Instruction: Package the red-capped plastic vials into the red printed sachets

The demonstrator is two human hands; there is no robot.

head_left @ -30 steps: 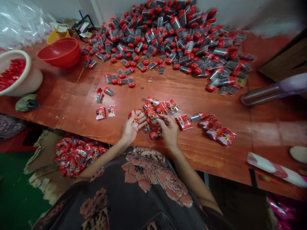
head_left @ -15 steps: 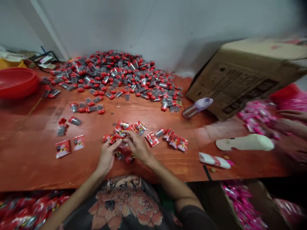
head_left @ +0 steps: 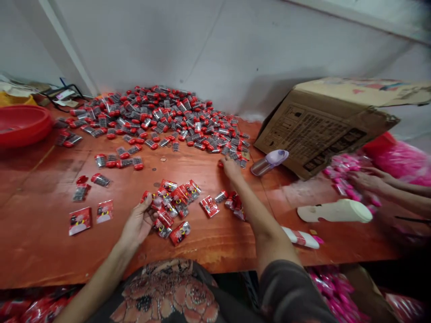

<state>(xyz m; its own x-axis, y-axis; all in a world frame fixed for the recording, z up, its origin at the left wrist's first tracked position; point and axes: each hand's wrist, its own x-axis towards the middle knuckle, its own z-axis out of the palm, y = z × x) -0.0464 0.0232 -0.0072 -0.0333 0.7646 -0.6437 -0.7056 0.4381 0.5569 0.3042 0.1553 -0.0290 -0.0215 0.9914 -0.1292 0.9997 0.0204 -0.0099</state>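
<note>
My left hand (head_left: 138, 220) is closed with thumb and fingers around a small red-capped container (head_left: 145, 196), mostly hidden by the fingers. Right beside it lies a loose heap of red printed packets (head_left: 180, 197), some with clear windows. My right hand (head_left: 230, 168) reaches forward to the near right end of a big pile of clear, red-capped containers (head_left: 161, 114) with dark contents. Its bent fingers cover one of these, whose red end (head_left: 220, 164) peeks out. Under my right forearm are more red packets (head_left: 232, 202), partly hidden, near a single flat packet (head_left: 209, 206).
A red basin (head_left: 23, 128) stands at the left. Two packets (head_left: 80, 220) lie front left. A tilted cardboard box (head_left: 313, 130), a purple-lidded bottle (head_left: 269, 162) and a pale long object (head_left: 335, 211) sit at right. Another person's hands (head_left: 370, 181) handle pink items.
My right hand has left the packet heap and moved forward right to the pile's edge. My left hand has drawn slightly left, uncovering the heap. The view has shifted a little.
</note>
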